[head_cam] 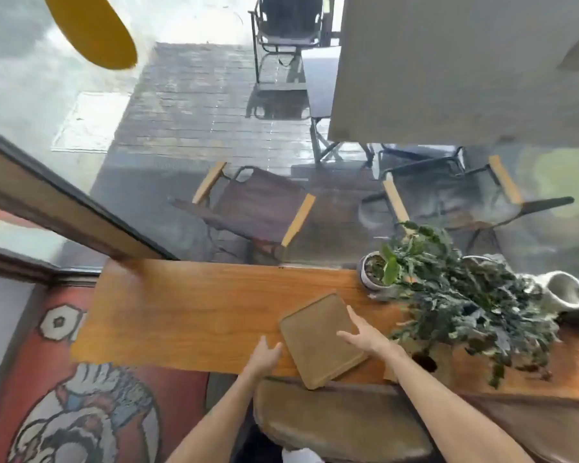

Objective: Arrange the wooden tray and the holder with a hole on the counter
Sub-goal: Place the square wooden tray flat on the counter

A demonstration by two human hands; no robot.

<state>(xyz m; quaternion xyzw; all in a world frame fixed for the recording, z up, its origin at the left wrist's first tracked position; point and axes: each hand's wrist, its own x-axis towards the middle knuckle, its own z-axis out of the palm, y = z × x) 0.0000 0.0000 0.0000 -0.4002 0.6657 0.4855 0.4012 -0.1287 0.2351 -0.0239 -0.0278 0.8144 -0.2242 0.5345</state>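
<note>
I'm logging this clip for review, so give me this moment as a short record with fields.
surface: wooden counter by a window
tray: wooden tray, lying skewed, near corner past the counter edge
holder: piece with a dark hole, right of tray, partly hidden
left hand: open, at tray's left edge
right hand: open, on tray's right side
plants: potted plants at right

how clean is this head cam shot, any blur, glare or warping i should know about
Head view: wide-angle warping bends the counter edge and window frame; glare and reflections wash out the glass over the patio chairs; a soft, out-of-focus yellow shape intrudes top left; the wooden tray, left hand and right hand are fairly sharp, slightly soft; even daylight, no hard shadows.
</note>
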